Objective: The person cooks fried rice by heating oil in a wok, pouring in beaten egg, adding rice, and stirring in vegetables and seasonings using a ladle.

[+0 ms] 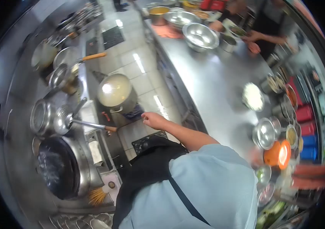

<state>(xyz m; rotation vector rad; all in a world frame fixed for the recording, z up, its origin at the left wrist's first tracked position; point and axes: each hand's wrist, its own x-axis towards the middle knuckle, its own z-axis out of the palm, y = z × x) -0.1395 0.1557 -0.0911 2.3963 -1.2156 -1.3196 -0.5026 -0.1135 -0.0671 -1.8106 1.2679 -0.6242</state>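
My right hand (153,120) reaches out over the floor beside a large pot (117,91) of pale liquid, a little to the right of its lower edge and apart from it. The fingers are curled in, and no object shows in them. A dark blue cloth-like item (134,113) lies just below the pot, close to the hand. My left hand is not in view.
On the left are a dark wok (55,168), a strainer ladle (64,119) and pots. A steel counter (212,87) on the right holds steel bowls (200,36), an orange container (273,154) and a white heap (253,97). Another person's hand (253,36) is across the counter.
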